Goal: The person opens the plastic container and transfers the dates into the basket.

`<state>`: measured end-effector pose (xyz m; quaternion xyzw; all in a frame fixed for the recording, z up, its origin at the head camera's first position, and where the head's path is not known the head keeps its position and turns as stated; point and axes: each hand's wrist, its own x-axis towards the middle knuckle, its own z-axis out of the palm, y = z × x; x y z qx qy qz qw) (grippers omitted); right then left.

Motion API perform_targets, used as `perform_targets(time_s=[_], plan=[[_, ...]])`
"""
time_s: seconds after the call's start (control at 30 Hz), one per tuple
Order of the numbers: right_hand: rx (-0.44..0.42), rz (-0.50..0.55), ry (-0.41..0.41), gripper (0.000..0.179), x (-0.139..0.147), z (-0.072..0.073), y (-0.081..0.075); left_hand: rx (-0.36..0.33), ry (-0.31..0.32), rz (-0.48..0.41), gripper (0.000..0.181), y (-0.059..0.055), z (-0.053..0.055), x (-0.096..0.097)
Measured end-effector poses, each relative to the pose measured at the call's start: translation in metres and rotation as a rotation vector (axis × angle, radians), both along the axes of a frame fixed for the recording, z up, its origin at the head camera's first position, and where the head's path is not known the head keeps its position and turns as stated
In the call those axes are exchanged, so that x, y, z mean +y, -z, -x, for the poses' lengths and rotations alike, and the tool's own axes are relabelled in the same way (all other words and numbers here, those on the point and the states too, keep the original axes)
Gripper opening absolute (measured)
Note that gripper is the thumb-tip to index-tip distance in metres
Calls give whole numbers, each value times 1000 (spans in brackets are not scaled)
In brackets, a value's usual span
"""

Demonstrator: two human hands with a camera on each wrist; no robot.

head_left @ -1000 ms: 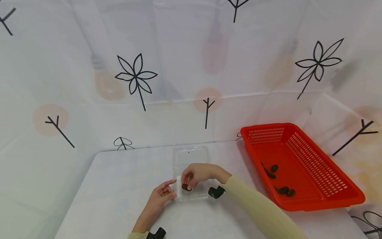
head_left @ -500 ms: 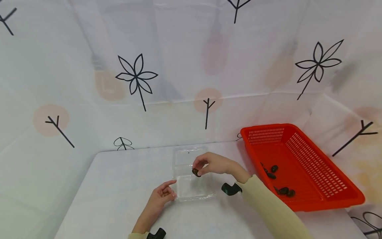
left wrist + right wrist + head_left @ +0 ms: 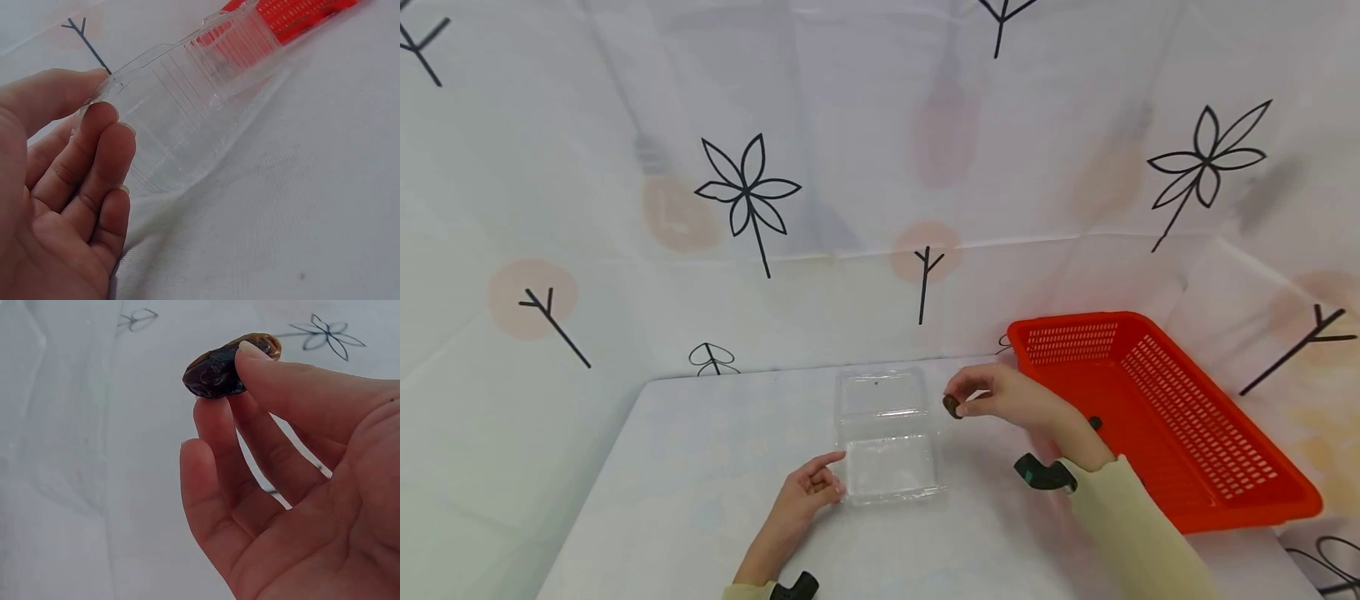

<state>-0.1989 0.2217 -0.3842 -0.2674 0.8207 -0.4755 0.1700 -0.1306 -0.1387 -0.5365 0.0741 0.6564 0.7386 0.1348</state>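
Observation:
My right hand (image 3: 1011,400) pinches a glossy, wrinkled brown date (image 3: 215,370) between thumb and fingertips, in the air between the plastic box and the red basket. A clear plastic clamshell box (image 3: 891,468) lies on the table with its lid (image 3: 882,393) folded back, away from me. At the box's left wall, my left hand (image 3: 805,492) pinches the rim between thumb and index finger. The left wrist view shows the other fingers curled beside the wall (image 3: 181,119). No date shows inside the box.
A red plastic basket (image 3: 1213,408) with slotted walls stands at the right of the white-covered table (image 3: 700,483). One dark date (image 3: 1096,422) shows in it; the right arm covers part of its near left side. A patterned cloth (image 3: 842,183) hangs behind.
My right hand has lifted the date up out of the box and carried it right, towards the basket. The left hand has stayed at the box.

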Motion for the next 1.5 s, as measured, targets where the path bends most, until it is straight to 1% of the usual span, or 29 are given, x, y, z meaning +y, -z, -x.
perform_targets(time_s=[0.1, 0.2, 0.27, 0.33, 0.4, 0.53, 0.7, 0.8, 0.9, 1.0, 1.1, 1.17, 1.27, 1.37, 1.5], plan=[[22, -11, 64, 19, 17, -5, -5, 12, -3, -7, 56, 1, 0, -1], [20, -4, 136, 20, 35, -11, -9, 41, 6, -15, 55, 2, 0, -2], [19, 16, 183, 21, 48, -16, -9, 53, 16, -22, 56, 3, 0, -2], [44, 18, 221, 22, 63, -20, -9, 58, 27, -24, 57, 3, 0, -1], [70, 10, 262, 24, 77, -25, -7, 43, 26, -27, 58, 3, 0, -1], [113, -44, 310, 27, 103, -31, -3, 32, 18, -25, 58, 2, 1, -1], [119, -94, 353, 30, 135, -37, 6, 29, 12, -7, 57, 0, 2, -1], [121, -119, 385, 31, 155, -40, 14, 11, 3, 4, 57, -1, 1, 0], [102, -153, 413, 34, 176, -42, 23, 3, -1, 0, 57, -2, 1, 0], [48, -189, 444, 38, 194, -44, 33, 17, 7, -9, 57, -1, 0, 0], [-17, -223, 465, 42, 205, -48, 40, 20, 6, -6, 57, -1, 0, 0], [-54, -217, 470, 44, 209, -50, 43, 33, 10, -4, 58, -1, 0, -1], [-74, -202, 469, 45, 211, -50, 46, 41, 10, -4, 58, -1, 0, -1], [-80, -203, 470, 45, 213, -50, 49, 28, 11, -4, 58, -1, 0, 0], [-109, -218, 466, 44, 215, -49, 54, 13, 9, -9, 58, -1, 0, 0]])
